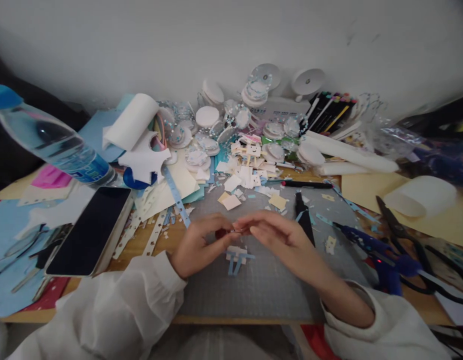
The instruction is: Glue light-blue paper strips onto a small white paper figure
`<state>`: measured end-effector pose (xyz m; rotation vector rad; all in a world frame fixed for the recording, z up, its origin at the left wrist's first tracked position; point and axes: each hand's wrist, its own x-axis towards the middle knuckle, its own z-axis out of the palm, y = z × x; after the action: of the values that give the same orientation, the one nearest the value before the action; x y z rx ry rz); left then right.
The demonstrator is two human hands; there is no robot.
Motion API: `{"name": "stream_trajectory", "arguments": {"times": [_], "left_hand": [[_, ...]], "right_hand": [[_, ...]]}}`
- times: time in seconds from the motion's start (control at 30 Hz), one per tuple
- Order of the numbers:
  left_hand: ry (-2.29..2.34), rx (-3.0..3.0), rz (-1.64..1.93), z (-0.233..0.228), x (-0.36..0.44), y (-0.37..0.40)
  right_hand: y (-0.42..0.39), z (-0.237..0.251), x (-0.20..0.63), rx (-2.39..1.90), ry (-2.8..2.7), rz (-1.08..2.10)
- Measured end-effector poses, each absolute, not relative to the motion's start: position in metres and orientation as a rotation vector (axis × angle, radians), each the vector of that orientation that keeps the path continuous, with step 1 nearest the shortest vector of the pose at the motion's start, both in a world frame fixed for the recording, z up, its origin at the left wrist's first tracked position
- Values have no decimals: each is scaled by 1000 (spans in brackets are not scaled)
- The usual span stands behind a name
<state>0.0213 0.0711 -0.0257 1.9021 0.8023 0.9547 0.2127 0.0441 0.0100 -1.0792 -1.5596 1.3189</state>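
Observation:
Over the grey cutting mat (265,300), my left hand (205,242) and my right hand (278,240) meet fingertip to fingertip. Both are pinched together around something too small and too covered to make out. Just below them lies a small white paper figure (237,256) with blue strip limbs. Beyond my fingers are loose cream paper squares (231,202) and a pile of white paper figures with drawn faces (254,150). A black pen-like tool (303,215) rests close to my right hand.
At left are a water bottle (55,140), a phone (91,232) and punched paper strips (175,195). A blue glue gun (381,255) and black scissors (407,240) lie at right. White round pieces (207,116) and a bundle of markers (329,112) stand along the wall.

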Motion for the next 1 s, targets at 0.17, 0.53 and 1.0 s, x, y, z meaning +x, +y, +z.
{"name": "stream_trajectory", "arguments": {"times": [0.17, 0.53, 1.0], "left_hand": [[873, 1917, 961, -23, 21, 72], [1715, 2596, 852, -40, 1, 112], [1429, 2447, 1423, -31, -2, 106]], "right_hand": [[39, 15, 230, -1182, -1613, 1193], [27, -23, 316, -1640, -2123, 123], [50, -50, 316, -1674, -2227, -97]]}}
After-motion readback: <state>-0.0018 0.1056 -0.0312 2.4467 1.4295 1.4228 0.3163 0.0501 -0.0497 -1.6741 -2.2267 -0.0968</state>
